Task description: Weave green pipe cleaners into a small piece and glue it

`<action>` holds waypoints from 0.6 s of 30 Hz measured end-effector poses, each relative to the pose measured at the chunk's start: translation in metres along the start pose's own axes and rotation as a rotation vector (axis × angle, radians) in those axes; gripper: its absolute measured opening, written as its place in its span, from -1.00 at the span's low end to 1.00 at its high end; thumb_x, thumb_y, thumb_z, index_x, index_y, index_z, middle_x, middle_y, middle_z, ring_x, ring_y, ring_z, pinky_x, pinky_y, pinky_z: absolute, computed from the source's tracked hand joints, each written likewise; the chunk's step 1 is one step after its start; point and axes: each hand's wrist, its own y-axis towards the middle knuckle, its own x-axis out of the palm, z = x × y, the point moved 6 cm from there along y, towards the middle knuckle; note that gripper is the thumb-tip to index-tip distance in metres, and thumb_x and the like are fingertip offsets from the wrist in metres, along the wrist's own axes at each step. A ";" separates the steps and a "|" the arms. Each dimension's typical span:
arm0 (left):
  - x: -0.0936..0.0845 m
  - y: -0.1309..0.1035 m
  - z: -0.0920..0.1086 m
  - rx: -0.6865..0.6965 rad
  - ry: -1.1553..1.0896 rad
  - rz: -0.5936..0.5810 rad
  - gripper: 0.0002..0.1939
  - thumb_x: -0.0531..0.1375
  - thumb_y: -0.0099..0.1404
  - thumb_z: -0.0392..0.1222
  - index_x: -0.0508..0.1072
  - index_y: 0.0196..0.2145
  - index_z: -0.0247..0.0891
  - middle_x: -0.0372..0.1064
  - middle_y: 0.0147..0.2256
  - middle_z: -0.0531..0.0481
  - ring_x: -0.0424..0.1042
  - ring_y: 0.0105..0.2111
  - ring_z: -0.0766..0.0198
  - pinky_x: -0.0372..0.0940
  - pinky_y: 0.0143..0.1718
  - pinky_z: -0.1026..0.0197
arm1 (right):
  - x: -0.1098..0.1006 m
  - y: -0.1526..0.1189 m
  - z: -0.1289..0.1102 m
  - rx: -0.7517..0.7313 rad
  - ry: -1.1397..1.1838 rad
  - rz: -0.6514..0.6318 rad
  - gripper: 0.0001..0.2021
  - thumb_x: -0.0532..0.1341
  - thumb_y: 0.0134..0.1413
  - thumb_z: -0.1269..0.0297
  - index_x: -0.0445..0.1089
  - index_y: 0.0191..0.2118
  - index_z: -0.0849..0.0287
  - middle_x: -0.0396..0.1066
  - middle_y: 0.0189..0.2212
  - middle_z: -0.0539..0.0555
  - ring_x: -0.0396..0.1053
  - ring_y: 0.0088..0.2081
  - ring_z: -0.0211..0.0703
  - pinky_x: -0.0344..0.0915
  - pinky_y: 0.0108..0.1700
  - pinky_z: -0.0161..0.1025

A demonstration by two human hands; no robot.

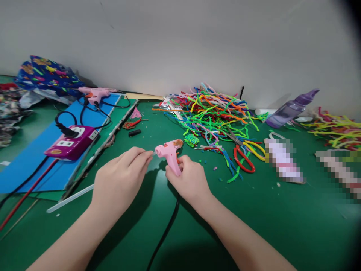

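My right hand (189,180) is wrapped round the handle of a pink glue gun (170,153), whose orange-stained end points away to the right. My left hand (121,178) pinches a long clear glue stick (70,198). One end of the stick meets the back of the gun, and the other sticks out below the hand to the lower left. Part of the stick is hidden behind my left hand. A black cord (168,229) runs down from the gun's handle toward me. A small green-and-blue piece (191,140) lies just beyond the gun.
A purple power strip (72,145) and a second pink glue gun (94,94) lie on a blue board (36,158) at left. Behind are tangled pipe cleaners (217,109); at right, scissors (244,160) and a purple bottle (290,109). Patterned cloth (50,75) is at the back left.
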 end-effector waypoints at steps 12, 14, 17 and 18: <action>-0.002 -0.002 -0.002 0.000 0.013 0.002 -0.86 0.15 0.27 -0.19 0.43 -0.21 -0.20 0.49 -0.26 0.08 0.44 -0.38 0.25 0.19 -0.45 0.22 | 0.000 0.000 0.003 0.038 0.007 0.000 -0.66 0.14 0.00 0.03 0.31 -0.22 0.20 0.47 -0.48 0.11 0.46 -0.39 -0.04 0.16 -0.37 -0.25; -0.002 -0.002 -0.002 -0.006 0.011 -0.001 -0.86 0.15 0.27 -0.18 0.43 -0.21 -0.19 0.49 -0.25 0.08 0.44 -0.39 0.24 0.19 -0.46 0.22 | -0.001 0.001 0.003 0.053 0.013 -0.001 -0.65 0.14 0.00 0.03 0.29 -0.20 0.20 0.47 -0.49 0.11 0.46 -0.40 -0.04 0.15 -0.39 -0.25; -0.001 -0.002 -0.003 -0.011 0.005 -0.014 -0.85 0.15 0.26 -0.18 0.43 -0.20 -0.19 0.49 -0.25 0.08 0.45 -0.38 0.24 0.19 -0.46 0.22 | -0.001 0.001 0.003 0.078 0.029 -0.003 -0.60 0.16 -0.03 0.03 0.23 -0.13 0.21 0.46 -0.49 0.09 0.46 -0.41 -0.03 0.13 -0.43 -0.26; -0.001 -0.002 -0.003 -0.013 0.003 -0.014 -0.86 0.15 0.27 -0.18 0.44 -0.21 -0.18 0.50 -0.25 0.09 0.45 -0.38 0.24 0.19 -0.46 0.22 | -0.001 0.001 0.004 0.086 0.038 -0.003 -0.57 0.17 -0.03 0.02 0.21 -0.11 0.21 0.46 -0.49 0.09 0.46 -0.42 -0.03 0.12 -0.44 -0.27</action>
